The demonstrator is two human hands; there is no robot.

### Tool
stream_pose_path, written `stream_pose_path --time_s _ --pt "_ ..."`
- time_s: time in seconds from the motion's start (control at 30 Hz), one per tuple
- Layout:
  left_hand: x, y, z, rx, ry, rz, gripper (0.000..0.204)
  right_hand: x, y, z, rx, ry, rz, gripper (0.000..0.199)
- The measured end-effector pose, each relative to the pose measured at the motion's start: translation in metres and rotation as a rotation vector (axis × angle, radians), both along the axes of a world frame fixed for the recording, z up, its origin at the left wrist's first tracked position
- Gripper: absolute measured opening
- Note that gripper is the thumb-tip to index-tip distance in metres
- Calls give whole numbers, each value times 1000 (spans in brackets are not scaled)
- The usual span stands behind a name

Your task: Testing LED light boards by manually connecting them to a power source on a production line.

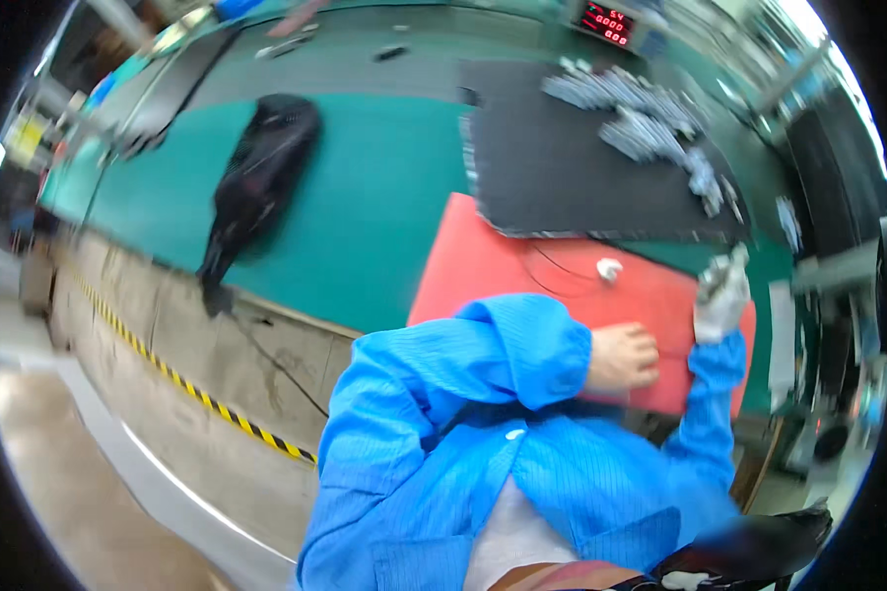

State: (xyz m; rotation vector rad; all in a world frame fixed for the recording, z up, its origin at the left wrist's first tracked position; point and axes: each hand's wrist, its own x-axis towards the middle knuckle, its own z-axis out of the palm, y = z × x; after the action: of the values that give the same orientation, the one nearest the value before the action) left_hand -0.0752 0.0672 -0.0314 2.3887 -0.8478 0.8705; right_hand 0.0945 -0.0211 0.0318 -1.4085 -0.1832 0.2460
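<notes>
My left hand (623, 357), bare below a blue sleeve, lies over the near part of a red mat (483, 271). Its fingers are curled, and I see nothing in them, though their undersides are hidden. A white glove covers my right hand (723, 295), raised at the mat's right edge. The right fingers are drawn together at the tips around something small and pale, too blurred to name. Between and beyond the hands, a small white piece (609, 269) rests on the mat, beside a thin dark cable (560, 288).
A black mat (552, 167) carries grey-and-white bundles (641, 133). Behind it stands a device with a red digit display (606, 22). On the green table (365, 197) to the left lies a long black bag-like thing (261, 172). Yellow-and-black tape (197, 394) marks the floor.
</notes>
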Motion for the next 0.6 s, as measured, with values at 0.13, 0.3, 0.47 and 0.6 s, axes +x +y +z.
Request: stream_pose_path --time_s 0.13,0.3,0.47,0.6 --pt "-17 -8 -7 -40 48 -49 57 -9 -1 -13 -293 -170 255 49" --pt "-4 -32 -7 47 -37 -219 47 -12 -19 -12 -311 -225 512 54" --pt "16 -61 -26 -18 -167 -141 30 3 -26 -32 -110 -393 873 55" --pt "27 -80 -34 -104 -242 -86 26 7 -29 -28 -79 -420 922 48"
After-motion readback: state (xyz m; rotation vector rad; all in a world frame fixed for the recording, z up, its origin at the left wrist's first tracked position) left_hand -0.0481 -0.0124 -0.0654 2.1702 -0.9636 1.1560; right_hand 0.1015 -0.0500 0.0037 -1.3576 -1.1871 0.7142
